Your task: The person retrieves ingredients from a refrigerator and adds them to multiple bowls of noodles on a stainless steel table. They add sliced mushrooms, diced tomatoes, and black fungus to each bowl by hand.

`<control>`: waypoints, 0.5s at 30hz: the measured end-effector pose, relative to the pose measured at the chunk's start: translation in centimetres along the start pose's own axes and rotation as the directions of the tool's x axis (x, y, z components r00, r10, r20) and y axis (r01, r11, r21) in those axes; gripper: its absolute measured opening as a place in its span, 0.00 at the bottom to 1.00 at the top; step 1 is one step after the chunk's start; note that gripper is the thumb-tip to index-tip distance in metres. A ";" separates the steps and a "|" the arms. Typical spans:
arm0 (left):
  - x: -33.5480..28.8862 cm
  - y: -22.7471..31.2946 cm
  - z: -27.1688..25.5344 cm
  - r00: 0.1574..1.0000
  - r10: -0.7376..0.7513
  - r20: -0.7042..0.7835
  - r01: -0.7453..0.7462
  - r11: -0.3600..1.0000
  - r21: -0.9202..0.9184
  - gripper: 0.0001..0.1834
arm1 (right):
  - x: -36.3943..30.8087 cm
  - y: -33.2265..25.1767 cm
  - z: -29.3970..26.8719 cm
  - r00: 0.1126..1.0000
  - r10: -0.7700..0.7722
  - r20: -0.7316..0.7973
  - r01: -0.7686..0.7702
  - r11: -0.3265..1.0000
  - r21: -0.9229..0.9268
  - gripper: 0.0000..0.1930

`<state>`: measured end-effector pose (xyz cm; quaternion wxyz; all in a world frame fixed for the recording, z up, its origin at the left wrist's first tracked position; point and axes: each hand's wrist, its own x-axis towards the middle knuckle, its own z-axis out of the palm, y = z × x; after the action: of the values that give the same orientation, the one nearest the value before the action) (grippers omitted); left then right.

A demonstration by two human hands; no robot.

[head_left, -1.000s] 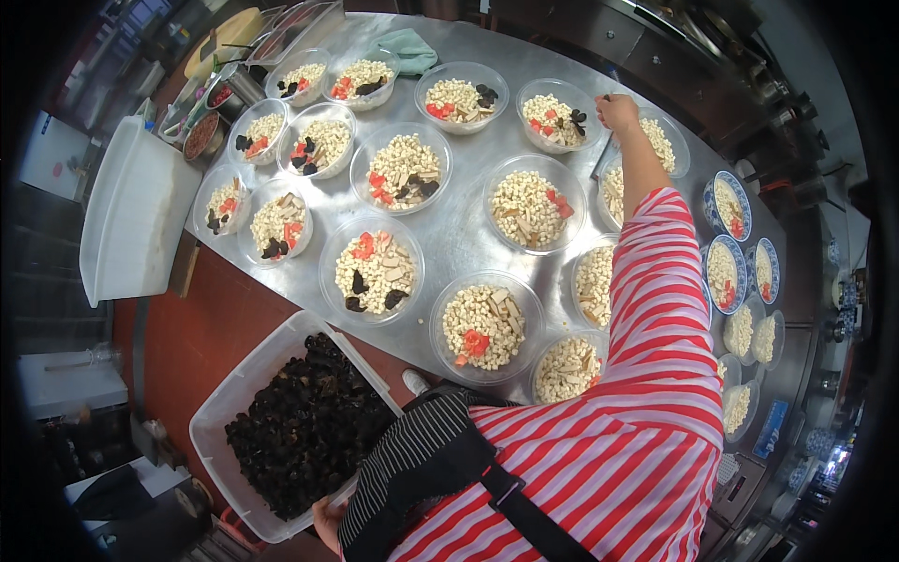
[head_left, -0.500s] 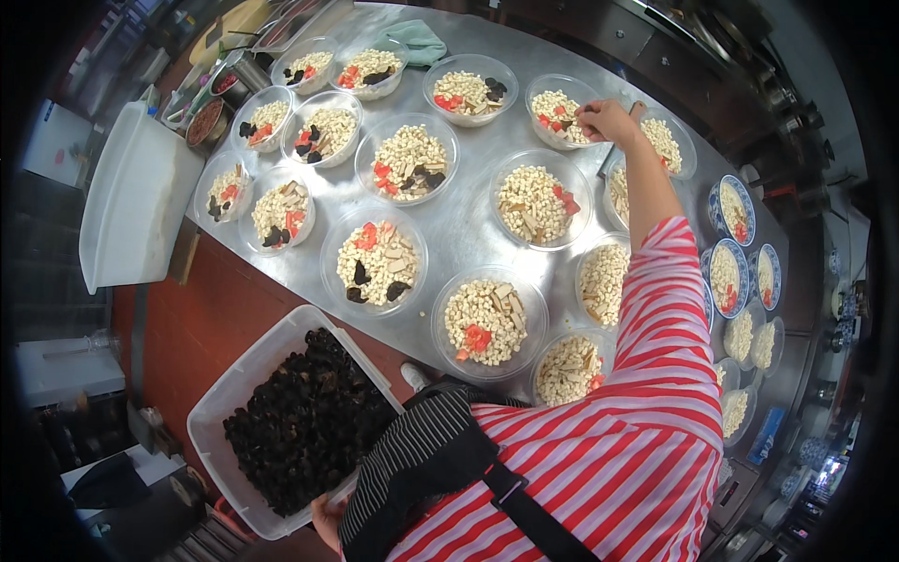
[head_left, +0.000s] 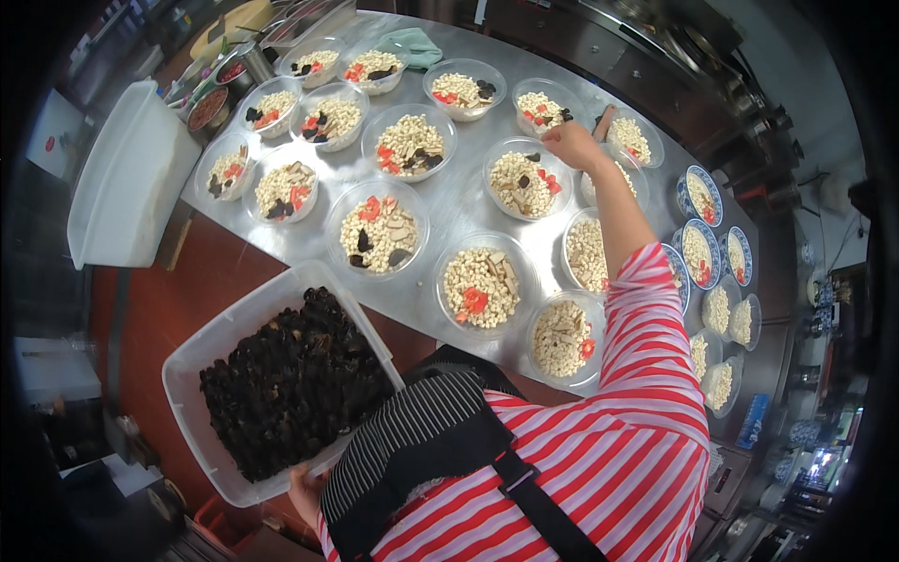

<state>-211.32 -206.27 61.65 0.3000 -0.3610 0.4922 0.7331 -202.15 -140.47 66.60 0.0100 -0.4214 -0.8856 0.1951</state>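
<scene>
My left hand (head_left: 305,489) grips the near rim of a clear plastic tub (head_left: 180,393), tilted against my body. Dark pieces that look like wood ear fungus (head_left: 290,375) fill much of it. My right hand (head_left: 573,147) reaches across the steel table, its fingers drawn together and pointing down; whatever they hold, if anything, is hidden. Just beyond it stands a clear bowl (head_left: 540,110) of pale cubes, red pieces and dark fungus. On its near side is another clear bowl (head_left: 520,180) with pale cubes, red pieces and a few dark bits.
Several more clear bowls (head_left: 476,288) crowd the steel table (head_left: 440,220). Blue-patterned bowls (head_left: 698,245) stand at the right. A knife-like tool with a brown handle (head_left: 606,123) lies between bowls. A green cloth (head_left: 419,45) and a white bin (head_left: 126,187) are at the left.
Dark bits now show in the bowl on the near side of my right hand. That hand has come slightly nearer and left. The tub sits higher in view.
</scene>
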 end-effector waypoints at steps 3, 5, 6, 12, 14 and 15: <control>-0.4 0.3 0.1 0.989 0.120 -0.085 -0.113 0.989 0.091 0.17 | -3.8 -5.3 -0.1 0.995 -0.082 0.051 0.058 0.928 0.368 0.11; -1.3 0.5 -0.2 0.985 0.138 -0.107 -0.120 0.981 0.155 0.17 | -7.5 -11.0 2.5 0.962 -0.252 0.102 0.172 0.855 0.489 0.11; -1.8 0.6 -0.3 0.970 0.135 -0.202 -0.093 0.974 0.205 0.16 | -9.7 -14.2 4.5 0.903 -0.410 0.124 0.283 0.788 0.547 0.10; -4.4 2.0 -0.5 0.971 0.198 0.135 -0.216 0.966 0.143 0.15 | -23.1 -30.5 18.5 0.370 -0.856 0.360 0.808 0.488 0.330 0.07; -4.6 2.4 -0.3 0.980 0.149 0.135 -0.163 0.982 0.099 0.17 | -26.2 -32.5 21.8 0.345 -0.819 0.458 0.883 0.448 0.137 0.09; -4.7 2.6 -0.3 0.983 0.168 0.076 -0.177 0.974 0.139 0.18 | -26.6 -32.9 22.7 0.339 -0.833 0.437 0.892 0.432 0.133 0.09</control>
<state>-210.71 -207.77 66.74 0.2763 -0.2707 0.5640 0.7296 -213.53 -186.77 61.15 -0.1160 0.1679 -0.9600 0.1915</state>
